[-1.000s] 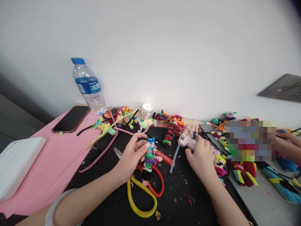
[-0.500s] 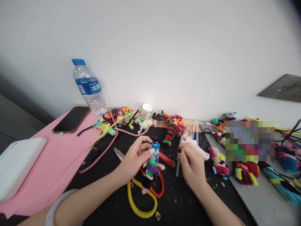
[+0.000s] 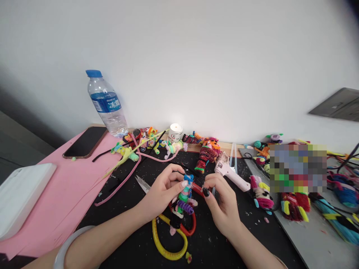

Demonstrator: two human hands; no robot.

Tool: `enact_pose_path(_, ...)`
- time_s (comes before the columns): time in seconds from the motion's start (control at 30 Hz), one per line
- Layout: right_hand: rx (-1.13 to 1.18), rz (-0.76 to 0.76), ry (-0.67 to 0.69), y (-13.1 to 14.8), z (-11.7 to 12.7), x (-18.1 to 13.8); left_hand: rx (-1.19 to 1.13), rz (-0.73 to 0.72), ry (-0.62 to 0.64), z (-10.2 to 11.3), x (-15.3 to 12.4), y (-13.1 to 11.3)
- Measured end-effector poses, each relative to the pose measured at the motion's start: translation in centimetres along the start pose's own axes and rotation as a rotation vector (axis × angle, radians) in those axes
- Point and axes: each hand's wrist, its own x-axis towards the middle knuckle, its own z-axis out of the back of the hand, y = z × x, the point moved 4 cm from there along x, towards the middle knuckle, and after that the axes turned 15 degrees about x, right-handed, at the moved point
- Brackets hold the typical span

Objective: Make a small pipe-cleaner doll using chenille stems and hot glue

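Observation:
A small fuzzy pipe-cleaner figure [image 3: 184, 204] in blue, green, pink, purple and black is pinched at its blue end between the thumb and fingers of my left hand [image 3: 164, 188]. To the right of it, my right hand [image 3: 224, 198] has its thumb and fingertips closed together. Whatever those fingertips hold, if anything, is too small to make out. Scissors [image 3: 169, 256] with one yellow and one red handle lie beneath the figure, blades pointing to the far left. Behind it is a red object with white lettering [image 3: 196, 188], partly hidden.
A pale pink glue gun [image 3: 235, 178] lies beyond my right hand. Finished pipe-cleaner figures [image 3: 206, 158] line the wall, and more sit on a grey board [image 3: 283, 224]. On the left are a water bottle [image 3: 108, 106], a phone [image 3: 85, 142] and a white box [image 3: 26, 198] on pink paper.
My right hand has moved left, closer to the figure, uncovering more of the glue gun. The figure and my left fingertips have shifted slightly right.

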Motion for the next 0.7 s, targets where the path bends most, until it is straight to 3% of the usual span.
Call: enact_pose_path(0.7,0.029,-0.054,0.021,0.4,-1.4,0.1,0.104,-0.030,0.014,-0.5,-0.7,-0.4)
